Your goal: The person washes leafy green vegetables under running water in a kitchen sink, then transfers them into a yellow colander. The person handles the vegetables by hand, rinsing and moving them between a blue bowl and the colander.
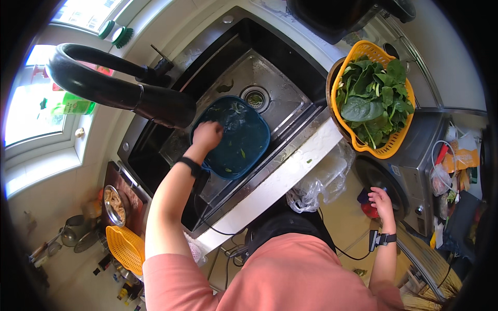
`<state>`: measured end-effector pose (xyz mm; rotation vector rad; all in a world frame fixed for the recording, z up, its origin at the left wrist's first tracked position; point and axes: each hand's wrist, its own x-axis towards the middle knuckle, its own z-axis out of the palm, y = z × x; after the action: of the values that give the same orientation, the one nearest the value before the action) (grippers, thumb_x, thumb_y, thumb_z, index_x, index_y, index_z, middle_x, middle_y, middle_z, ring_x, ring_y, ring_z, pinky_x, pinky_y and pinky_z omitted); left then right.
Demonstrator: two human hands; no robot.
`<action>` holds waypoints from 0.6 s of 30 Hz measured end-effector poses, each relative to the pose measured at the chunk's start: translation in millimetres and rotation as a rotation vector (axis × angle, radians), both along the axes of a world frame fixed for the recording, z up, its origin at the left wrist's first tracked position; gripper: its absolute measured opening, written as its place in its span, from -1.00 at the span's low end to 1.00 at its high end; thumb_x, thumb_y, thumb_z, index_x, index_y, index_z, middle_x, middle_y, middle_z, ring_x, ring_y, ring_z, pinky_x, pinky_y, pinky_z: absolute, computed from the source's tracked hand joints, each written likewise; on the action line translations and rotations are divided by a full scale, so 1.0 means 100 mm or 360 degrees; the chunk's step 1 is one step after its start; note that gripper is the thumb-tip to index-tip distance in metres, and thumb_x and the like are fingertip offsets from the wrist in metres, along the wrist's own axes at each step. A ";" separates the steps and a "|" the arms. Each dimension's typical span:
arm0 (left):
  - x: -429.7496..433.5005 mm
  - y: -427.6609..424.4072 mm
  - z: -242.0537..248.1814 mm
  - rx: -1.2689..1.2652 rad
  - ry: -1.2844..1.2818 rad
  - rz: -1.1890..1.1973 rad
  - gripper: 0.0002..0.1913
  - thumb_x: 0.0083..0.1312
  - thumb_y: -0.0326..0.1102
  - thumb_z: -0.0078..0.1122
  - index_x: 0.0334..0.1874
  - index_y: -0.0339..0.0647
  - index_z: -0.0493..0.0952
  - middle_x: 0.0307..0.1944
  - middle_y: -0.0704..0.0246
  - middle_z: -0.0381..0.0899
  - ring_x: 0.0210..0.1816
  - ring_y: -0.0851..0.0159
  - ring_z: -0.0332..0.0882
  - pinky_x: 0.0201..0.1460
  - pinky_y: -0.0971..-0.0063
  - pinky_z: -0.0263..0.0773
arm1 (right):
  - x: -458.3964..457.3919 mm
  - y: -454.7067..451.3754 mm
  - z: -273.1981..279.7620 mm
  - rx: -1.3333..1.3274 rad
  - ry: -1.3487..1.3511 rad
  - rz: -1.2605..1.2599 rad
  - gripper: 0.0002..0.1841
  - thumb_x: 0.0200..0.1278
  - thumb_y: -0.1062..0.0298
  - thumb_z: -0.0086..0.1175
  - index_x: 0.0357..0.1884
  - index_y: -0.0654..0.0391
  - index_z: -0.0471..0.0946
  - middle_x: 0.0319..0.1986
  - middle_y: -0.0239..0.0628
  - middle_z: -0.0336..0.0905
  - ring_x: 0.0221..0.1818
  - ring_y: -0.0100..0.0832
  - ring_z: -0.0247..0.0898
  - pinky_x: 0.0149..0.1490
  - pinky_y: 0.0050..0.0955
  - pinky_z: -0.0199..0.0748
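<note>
My left hand [208, 135] is over the left side of a blue plastic basin [267, 136], its fingers curled downward and their tips hidden. Whether it grips anything does not show. Water fills the basin, and a few bits of green leaf [242, 153] float in it. The basin sits inside a dark sink [288, 91], beside the drain strainer [255, 98]. Away to the right, my right hand [381, 200] hangs empty with its fingers apart, near a round black lid or pan [383, 182].
A black faucet [116, 91] arches over the sink's left. Leafy greens [369, 105] fill a yellow plastic basket [408, 110] at right. A clear plastic bag [321, 179] hangs at the counter edge. Lower left are a metal bowl [123, 200] of food and another yellow basket [124, 248].
</note>
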<state>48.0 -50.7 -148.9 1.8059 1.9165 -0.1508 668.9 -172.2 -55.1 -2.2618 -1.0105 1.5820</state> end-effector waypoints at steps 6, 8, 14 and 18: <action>-0.24 -0.84 0.06 0.0203 0.0216 0.1121 -0.53 0.14 -0.23 0.15 0.10 -0.24 0.38 0.04 0.06 0.40 0.12 -0.09 0.35 0.15 0.17 0.33 | -0.09 0.17 -0.02 0.0047 0.0045 0.0078 -0.68 0.33 0.34 -0.07 0.09 0.14 0.44 -0.19 -0.38 0.57 -0.25 -0.60 0.43 -0.20 -0.62 0.39; -0.30 -0.97 0.02 -0.0187 -0.0234 0.1708 -0.53 0.22 -0.20 0.12 0.11 -0.29 0.34 0.04 0.08 0.40 0.11 -0.07 0.38 0.12 0.11 0.38 | -0.13 0.25 0.00 0.0060 0.0048 0.0130 -0.69 0.32 0.35 -0.06 0.08 0.15 0.45 -0.20 -0.38 0.57 -0.26 -0.60 0.44 -0.20 -0.61 0.39; -0.32 -1.05 -0.13 -0.0732 -0.1247 0.1931 -0.59 0.28 -0.22 0.14 0.06 -0.31 0.31 -0.09 0.15 0.48 -0.20 0.01 0.58 -0.16 0.15 0.56 | -0.23 0.44 0.03 0.0099 0.0056 0.0236 -0.69 0.30 0.36 -0.05 0.06 0.18 0.46 -0.24 -0.35 0.58 -0.28 -0.59 0.45 -0.22 -0.60 0.41; -0.24 -1.03 -0.02 -0.0650 -0.1230 0.1817 -0.65 0.24 -0.34 0.11 0.04 -0.30 0.35 -0.14 0.16 0.51 -0.27 0.06 0.61 -0.28 0.21 0.59 | -0.20 0.51 0.11 0.0147 0.0068 0.0279 -0.69 0.30 0.36 -0.05 0.06 0.18 0.46 -0.24 -0.34 0.58 -0.27 -0.58 0.45 -0.22 -0.59 0.41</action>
<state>23.5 -153.8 -150.8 0.2422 1.8104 0.4463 648.8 -121.4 -44.6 -2.1204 -1.2730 1.6062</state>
